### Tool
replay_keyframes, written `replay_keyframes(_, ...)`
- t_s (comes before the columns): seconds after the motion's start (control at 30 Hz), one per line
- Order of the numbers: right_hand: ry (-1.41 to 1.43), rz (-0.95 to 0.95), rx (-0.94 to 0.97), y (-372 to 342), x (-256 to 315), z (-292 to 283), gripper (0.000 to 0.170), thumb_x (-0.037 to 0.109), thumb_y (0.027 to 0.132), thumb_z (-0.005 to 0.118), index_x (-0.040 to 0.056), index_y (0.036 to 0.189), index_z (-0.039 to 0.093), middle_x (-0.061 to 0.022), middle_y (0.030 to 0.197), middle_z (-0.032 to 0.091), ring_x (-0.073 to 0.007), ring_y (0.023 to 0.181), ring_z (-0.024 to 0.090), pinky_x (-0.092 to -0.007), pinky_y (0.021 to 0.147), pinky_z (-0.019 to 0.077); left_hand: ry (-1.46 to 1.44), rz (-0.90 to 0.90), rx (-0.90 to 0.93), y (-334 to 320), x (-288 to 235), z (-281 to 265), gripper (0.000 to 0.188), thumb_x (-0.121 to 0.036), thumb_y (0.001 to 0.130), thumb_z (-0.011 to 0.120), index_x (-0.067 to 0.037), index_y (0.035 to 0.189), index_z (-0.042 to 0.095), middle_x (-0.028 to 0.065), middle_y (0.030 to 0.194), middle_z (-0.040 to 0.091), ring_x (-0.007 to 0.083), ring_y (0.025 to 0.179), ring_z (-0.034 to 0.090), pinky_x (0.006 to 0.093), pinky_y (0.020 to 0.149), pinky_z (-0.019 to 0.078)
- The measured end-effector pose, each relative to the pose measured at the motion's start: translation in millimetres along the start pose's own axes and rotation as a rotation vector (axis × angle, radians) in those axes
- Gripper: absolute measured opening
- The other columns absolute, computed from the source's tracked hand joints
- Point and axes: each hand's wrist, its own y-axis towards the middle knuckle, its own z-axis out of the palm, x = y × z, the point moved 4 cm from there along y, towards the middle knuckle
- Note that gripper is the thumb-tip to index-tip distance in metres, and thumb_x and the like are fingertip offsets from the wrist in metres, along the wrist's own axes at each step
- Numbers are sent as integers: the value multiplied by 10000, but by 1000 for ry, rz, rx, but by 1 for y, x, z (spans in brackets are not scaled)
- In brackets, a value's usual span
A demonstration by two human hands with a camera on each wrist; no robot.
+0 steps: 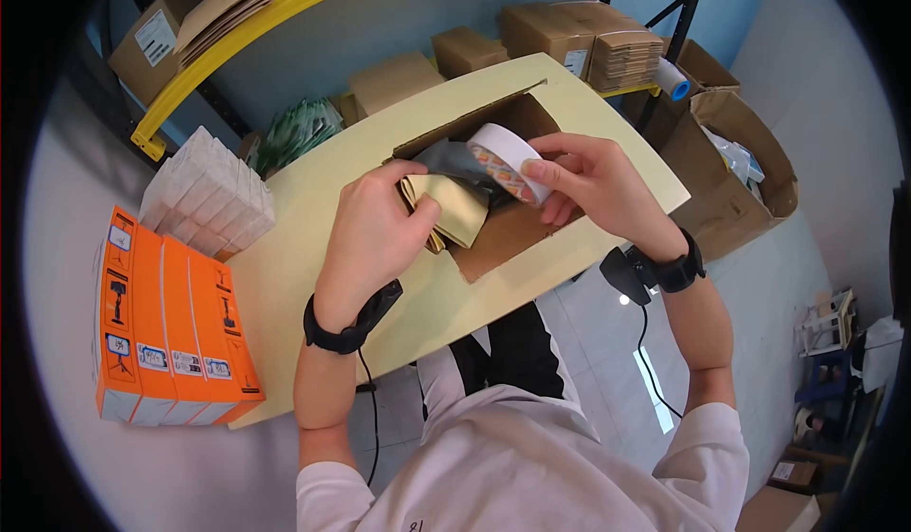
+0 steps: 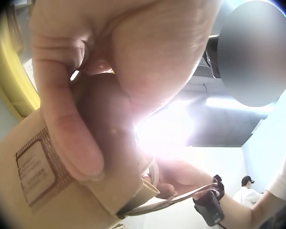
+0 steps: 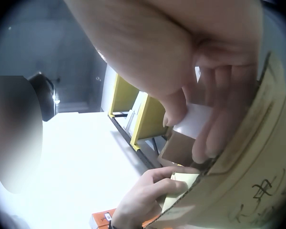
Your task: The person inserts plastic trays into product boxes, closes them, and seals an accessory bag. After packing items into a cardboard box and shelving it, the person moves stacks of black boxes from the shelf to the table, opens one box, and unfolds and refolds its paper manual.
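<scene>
My left hand (image 1: 370,228) pinches a folded, shiny gold packet (image 1: 454,211) between thumb and fingers, over the near left part of an open cardboard box (image 1: 503,242). A wide white tape roll (image 1: 500,143) with a colour-printed inner core tilts above the box's right half. My right hand (image 1: 598,181) grips the roll's right side, thumb over its rim. Dark grey plastic (image 1: 451,160) lies in the box, partly hidden behind packet and roll. In the right wrist view, handwriting marks a cardboard wall (image 3: 257,191) beside the right fingers.
Pale yellow tabletop (image 1: 318,247) surrounds the box. Orange boxes (image 1: 180,333) and a stack of white boxes (image 1: 209,190) stand at the left. Behind are yellow-edged shelves (image 1: 228,48) with cartons. A large open carton (image 1: 740,205) stands on the floor at right.
</scene>
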Motion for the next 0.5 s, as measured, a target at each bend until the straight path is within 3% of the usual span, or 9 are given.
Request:
replay_keyframes(0.2,133,-140,117,-3,-1,3,453,28,942,573,9,1385,478,-114,935,693,-127,737,670,-251,638,561,-63,33,-21,0,4,1,345,-146,748,616,74,1011,660,188,580,597,285,539,620,369,608,501)
replay_keyframes(0.33,173,-121,157,-10,8,3,457,12,938,568,3,1385,471,-126,939,693,-122,727,663,-238,626,548,-42,25,-22,1,1,0,346,-146,747,617,69,1013,663,197,603,608,297,566,627,372,626,503)
replay_keyframes(0.5,264,-160,161,-13,0,1,349,2,909,617,-21,1240,507,-120,1012,688,-107,724,651,-210,607,514,-6,41,-41,0,2,0,345,-143,745,618,66,1015,665,212,643,622,309,598,634,372,639,503)
